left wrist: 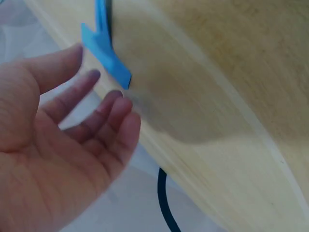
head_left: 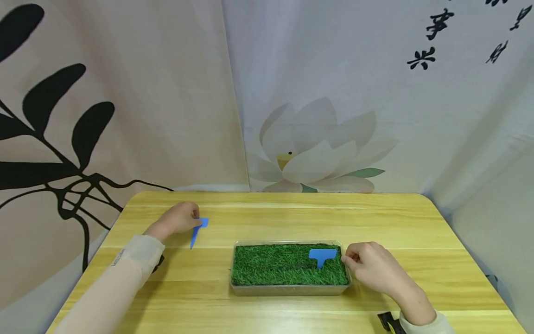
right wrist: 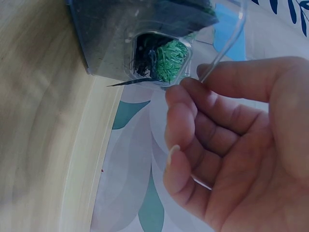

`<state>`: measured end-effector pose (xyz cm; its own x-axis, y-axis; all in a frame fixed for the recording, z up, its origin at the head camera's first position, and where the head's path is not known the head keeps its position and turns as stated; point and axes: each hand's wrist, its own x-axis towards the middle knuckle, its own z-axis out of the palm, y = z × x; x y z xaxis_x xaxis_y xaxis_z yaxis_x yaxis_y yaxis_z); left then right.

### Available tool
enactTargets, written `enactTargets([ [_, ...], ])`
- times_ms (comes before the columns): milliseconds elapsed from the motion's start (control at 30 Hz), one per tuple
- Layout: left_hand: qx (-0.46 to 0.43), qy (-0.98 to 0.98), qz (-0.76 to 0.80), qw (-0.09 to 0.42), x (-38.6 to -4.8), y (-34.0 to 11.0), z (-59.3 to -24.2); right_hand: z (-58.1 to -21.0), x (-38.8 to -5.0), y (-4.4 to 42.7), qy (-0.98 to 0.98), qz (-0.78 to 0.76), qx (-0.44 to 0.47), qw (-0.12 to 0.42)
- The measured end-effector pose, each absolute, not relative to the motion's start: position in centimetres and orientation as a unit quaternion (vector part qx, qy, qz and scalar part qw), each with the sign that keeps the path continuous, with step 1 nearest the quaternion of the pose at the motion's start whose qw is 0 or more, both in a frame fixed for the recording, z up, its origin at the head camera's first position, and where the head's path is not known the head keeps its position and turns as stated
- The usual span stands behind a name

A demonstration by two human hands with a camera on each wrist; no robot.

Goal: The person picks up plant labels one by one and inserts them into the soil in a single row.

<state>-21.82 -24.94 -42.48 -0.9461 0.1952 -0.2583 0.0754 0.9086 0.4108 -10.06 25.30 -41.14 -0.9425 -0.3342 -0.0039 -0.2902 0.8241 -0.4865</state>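
Observation:
At the table's left side my left hand (head_left: 180, 218) is beside a blue T-shaped plant label (head_left: 203, 222). In the left wrist view the thumb and fingertips are apart, close to the wide end of that label (left wrist: 107, 55); whether they touch it is unclear. My right hand (head_left: 373, 266) pinches the right rim of a clear plastic tray (head_left: 288, 291) between thumb and index finger. Green artificial grass (head_left: 271, 264) fills the tray. Another blue label (head_left: 322, 255) stands upright in the grass near the right end, its lower tip hidden.
The wooden table (head_left: 225, 213) has rounded far corners and meets a printed curtain (head_left: 187, 116) at the back. A black strap piece (head_left: 391, 322) is at the right wrist.

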Motion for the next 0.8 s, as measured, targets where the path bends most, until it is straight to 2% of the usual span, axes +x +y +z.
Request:
enactTargets([
  [233, 0.135, 0.946, 0.236, 0.178, -22.01, -25.33, -42.23, -41.16, -9.97, 25.30, 0.954, -0.247, -0.164, 0.044],
  [467, 0.105, 0.946, 0.233, 0.199, -22.07, -25.02, -42.50, -41.32, -10.08, 25.29, 0.954, -0.246, -0.165, 0.037],
  [800, 0.072, 0.940, 0.262, 0.204, -22.22, -25.38, -42.88, -41.35, -10.05, 25.28, 0.955, -0.244, -0.165, 0.037],
])
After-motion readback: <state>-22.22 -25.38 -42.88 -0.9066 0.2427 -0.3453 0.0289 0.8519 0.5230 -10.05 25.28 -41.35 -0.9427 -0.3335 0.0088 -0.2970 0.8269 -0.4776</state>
